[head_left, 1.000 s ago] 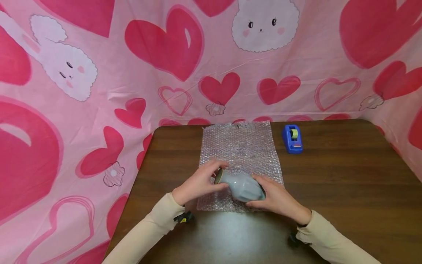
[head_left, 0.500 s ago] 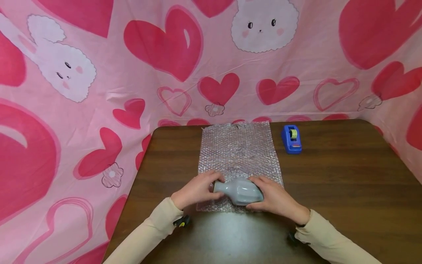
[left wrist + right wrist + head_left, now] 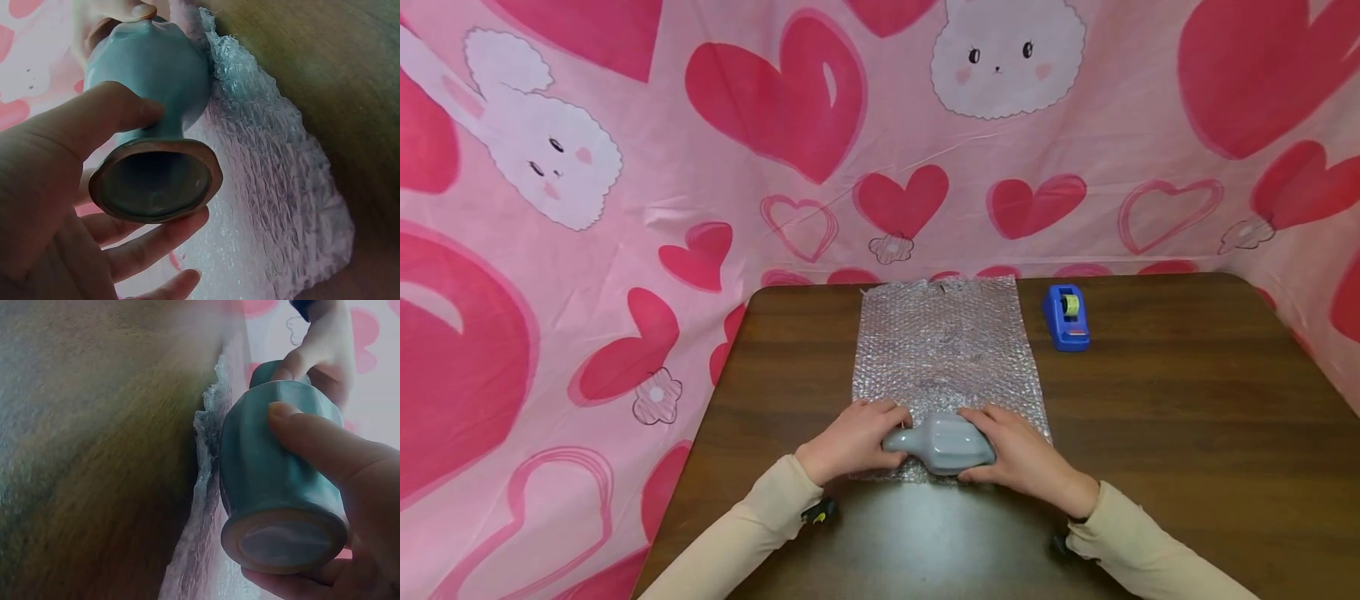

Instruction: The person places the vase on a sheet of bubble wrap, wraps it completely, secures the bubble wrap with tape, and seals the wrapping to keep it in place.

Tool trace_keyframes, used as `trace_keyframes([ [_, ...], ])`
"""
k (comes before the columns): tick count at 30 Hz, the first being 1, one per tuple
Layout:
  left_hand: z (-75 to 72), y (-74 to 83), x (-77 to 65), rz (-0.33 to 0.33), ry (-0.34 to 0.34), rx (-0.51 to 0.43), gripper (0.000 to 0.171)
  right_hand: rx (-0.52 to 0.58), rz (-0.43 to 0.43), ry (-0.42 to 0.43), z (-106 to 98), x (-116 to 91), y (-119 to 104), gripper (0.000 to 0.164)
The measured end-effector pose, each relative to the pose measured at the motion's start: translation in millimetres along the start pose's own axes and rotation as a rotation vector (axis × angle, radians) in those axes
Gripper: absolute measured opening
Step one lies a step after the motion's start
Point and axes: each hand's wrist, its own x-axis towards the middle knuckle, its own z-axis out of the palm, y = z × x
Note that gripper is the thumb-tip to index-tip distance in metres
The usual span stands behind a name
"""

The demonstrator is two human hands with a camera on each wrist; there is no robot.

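Observation:
A glazed blue-grey vase lies on its side over the near end of a bubble wrap sheet. My left hand holds its narrow neck, the thumb on the near side; in the left wrist view the flared brown rim faces the camera with fingers below it. With the right hand I grip the wide body near the base. The right wrist view shows the thumb along the body and the pale unglazed foot ring. Whether the vase touches the wrap is hard to tell.
A blue tape dispenser stands on the brown wooden table, right of the wrap's far end. Pink cloth with hearts hangs behind and to the left of the table.
Both hands have brought the vase slightly toward the near edge of the wrap and lower. Its mouth has turned out of the head view. The wrap and dispenser have stayed put.

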Motion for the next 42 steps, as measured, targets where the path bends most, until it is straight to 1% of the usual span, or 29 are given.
trace_keyframes([
  [4,-0.1,1.9,0.0,-0.002,0.015,0.019,0.031,0.004,-0.003,0.009,2,-1,1,0.080],
  [6,-0.6,3.4,0.2,-0.013,0.007,0.020,0.032,0.012,0.006,0.003,2,-1,2,0.080],
  [10,0.3,7.6,1.2,-0.035,-0.003,0.047,0.044,0.036,0.023,-0.022,1,0,3,0.081],
  [15,0.0,16.9,2.6,-0.038,0.026,0.104,0.059,0.050,0.021,-0.041,0,0,4,0.083],
  [18,0.6,23.1,3.9,-0.018,0.045,0.125,0.065,0.052,0.027,-0.046,1,0,5,0.084],
  [23,4.8,32.4,7.4,0.052,0.074,0.138,0.071,0.046,0.040,-0.043,3,-2,6,0.084],
  [28,10.3,40.6,10.1,0.108,0.092,0.203,0.073,0.042,0.039,-0.040,5,-4,7,0.084],
  [31,12.2,43.4,11.3,0.120,0.090,0.235,0.073,0.049,0.048,-0.044,5,-4,7,0.091],
  [34,11.6,44.5,12.7,0.113,0.079,0.239,0.074,0.049,0.039,-0.042,4,-5,7,0.102],
  [36,10.8,44.2,13.7,0.104,0.064,0.221,0.074,0.023,0.014,-0.041,4,-6,7,0.110],
  [38,9.9,43.2,14.5,0.094,0.047,0.196,0.074,-0.030,-0.021,-0.044,4,-8,7,0.116],
  [42,8.4,39.4,15.8,0.078,0.028,0.143,0.075,-0.152,-0.078,-0.066,5,-11,7,0.124],
])
